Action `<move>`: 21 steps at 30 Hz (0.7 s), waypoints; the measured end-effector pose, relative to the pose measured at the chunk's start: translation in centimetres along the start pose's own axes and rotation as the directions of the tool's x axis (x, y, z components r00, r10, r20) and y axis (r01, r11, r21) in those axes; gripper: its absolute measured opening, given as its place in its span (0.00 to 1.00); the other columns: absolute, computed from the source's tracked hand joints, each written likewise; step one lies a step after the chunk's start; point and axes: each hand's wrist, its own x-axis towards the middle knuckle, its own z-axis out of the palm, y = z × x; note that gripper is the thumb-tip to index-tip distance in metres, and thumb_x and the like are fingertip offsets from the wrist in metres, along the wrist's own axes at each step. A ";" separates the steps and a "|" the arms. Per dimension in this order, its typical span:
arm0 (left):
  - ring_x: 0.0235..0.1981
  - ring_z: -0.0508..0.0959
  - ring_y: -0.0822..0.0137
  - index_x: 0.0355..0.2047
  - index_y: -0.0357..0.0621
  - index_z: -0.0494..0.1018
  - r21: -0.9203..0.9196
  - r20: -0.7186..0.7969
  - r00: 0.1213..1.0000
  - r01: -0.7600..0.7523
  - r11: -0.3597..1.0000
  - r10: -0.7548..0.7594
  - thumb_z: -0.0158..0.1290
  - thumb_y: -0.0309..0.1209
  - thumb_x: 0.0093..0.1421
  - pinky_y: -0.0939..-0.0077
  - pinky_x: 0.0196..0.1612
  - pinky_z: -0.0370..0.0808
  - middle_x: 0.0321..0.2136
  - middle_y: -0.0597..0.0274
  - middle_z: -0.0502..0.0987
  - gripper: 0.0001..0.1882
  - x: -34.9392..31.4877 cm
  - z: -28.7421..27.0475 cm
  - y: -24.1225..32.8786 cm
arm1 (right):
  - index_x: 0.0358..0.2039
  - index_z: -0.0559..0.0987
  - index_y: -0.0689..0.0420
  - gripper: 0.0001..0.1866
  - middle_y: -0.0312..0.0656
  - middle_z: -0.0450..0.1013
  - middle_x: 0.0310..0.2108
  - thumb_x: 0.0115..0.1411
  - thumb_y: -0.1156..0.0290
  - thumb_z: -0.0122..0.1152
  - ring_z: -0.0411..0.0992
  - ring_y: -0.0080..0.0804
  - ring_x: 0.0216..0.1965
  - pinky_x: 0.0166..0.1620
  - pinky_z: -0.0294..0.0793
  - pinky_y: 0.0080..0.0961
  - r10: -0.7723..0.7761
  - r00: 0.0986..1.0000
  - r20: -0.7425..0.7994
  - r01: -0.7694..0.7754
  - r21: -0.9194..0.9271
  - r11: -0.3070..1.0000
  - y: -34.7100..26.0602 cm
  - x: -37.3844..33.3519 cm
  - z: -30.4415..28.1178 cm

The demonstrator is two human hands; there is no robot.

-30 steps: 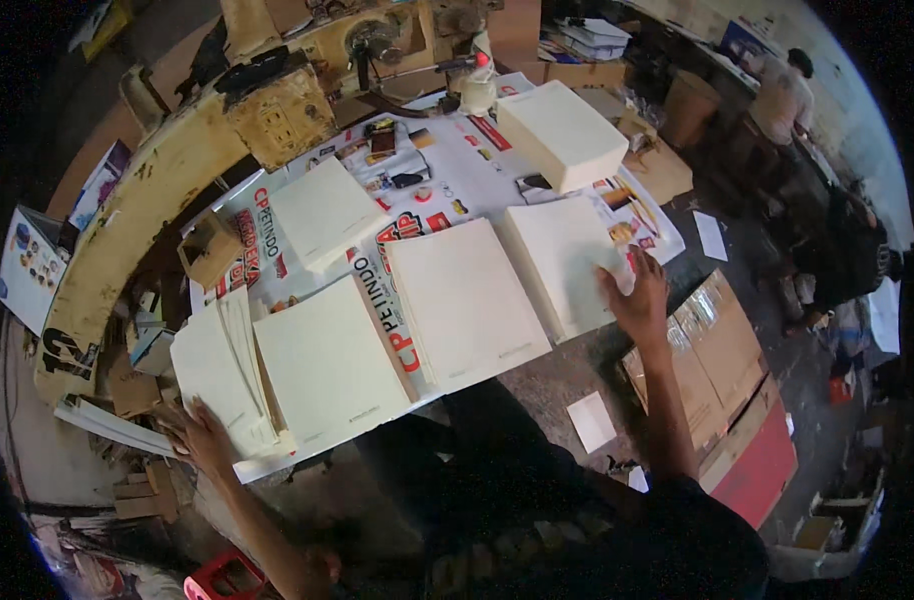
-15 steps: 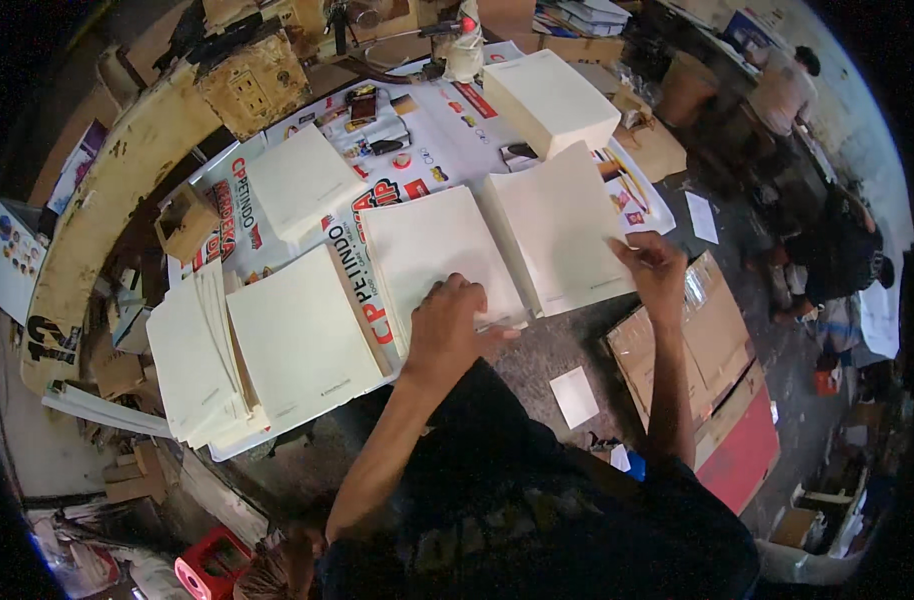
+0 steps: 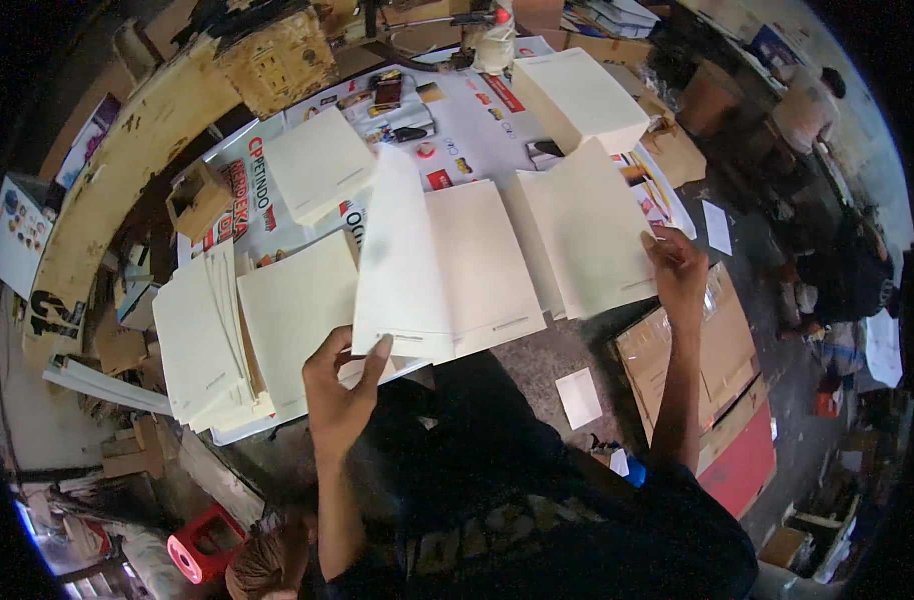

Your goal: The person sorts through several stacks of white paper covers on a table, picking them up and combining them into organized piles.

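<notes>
My left hand pinches the near corner of a cream paper sheet, thumb on top. The sheet is raised and curls up from the middle paper stack, covering its left part. On the right, my right hand has its fingers closed on the near right corner of the sheets of another stack, whose upper sheets bend upward. Whether it grips one sheet or more I cannot tell. Left of my left hand lie a further cream stack and a fanned, uneven stack.
A printed banner covers the table under the stacks. Farther back stand a thick paper block and a lower stack. Flattened cardboard and a loose sheet lie at the near right. Two other people are at the far right.
My left hand has moved left from the middle stack, turning a sheet up and over with it. My right hand stays at the right stack's corner. The whole view has shifted slightly.
</notes>
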 end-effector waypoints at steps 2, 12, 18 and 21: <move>0.34 0.78 0.71 0.35 0.36 0.78 -0.020 0.015 0.999 0.040 0.999 -0.040 0.60 0.27 0.59 0.74 0.42 0.76 0.31 0.58 0.80 0.07 -0.6 -1.6 -0.3 | 0.43 0.78 0.60 0.10 0.37 0.77 0.26 0.61 0.73 0.61 0.69 0.17 0.25 0.28 0.66 0.18 0.254 0.947 0.197 -0.303 0.285 0.909 -1.8 0.0 0.3; 0.57 0.72 0.51 0.41 0.43 0.74 0.561 0.346 0.938 -0.195 0.804 -0.014 0.65 0.38 0.49 0.43 0.68 0.44 0.54 0.45 0.72 0.21 -1.3 -6.8 -3.2 | 0.52 0.71 0.61 0.17 0.43 0.77 0.35 0.65 0.70 0.56 0.71 0.22 0.36 0.40 0.70 0.21 0.123 0.818 0.561 -0.427 0.451 0.784 -6.1 -3.7 8.4; 0.61 0.67 0.53 0.43 0.42 0.74 0.603 0.244 0.968 -0.204 0.771 0.066 0.64 0.38 0.50 0.45 0.69 0.44 0.50 0.44 0.75 0.22 -3.1 -6.3 -3.6 | 0.55 0.72 0.66 0.25 0.43 0.76 0.46 0.67 0.57 0.53 0.73 0.27 0.46 0.48 0.73 0.24 0.366 0.591 0.719 -0.767 0.360 0.531 -9.0 -2.0 10.6; 0.51 0.75 0.54 0.34 0.40 0.75 0.487 0.326 0.916 -0.375 0.789 0.234 0.62 0.31 0.54 0.56 0.65 0.60 0.43 0.50 0.78 0.11 -2.8 -7.5 -4.1 | 0.54 0.73 0.65 0.24 0.43 0.75 0.46 0.66 0.59 0.55 0.73 0.28 0.45 0.49 0.72 0.26 0.267 0.605 0.751 -0.703 0.345 0.622 -8.2 -1.8 11.0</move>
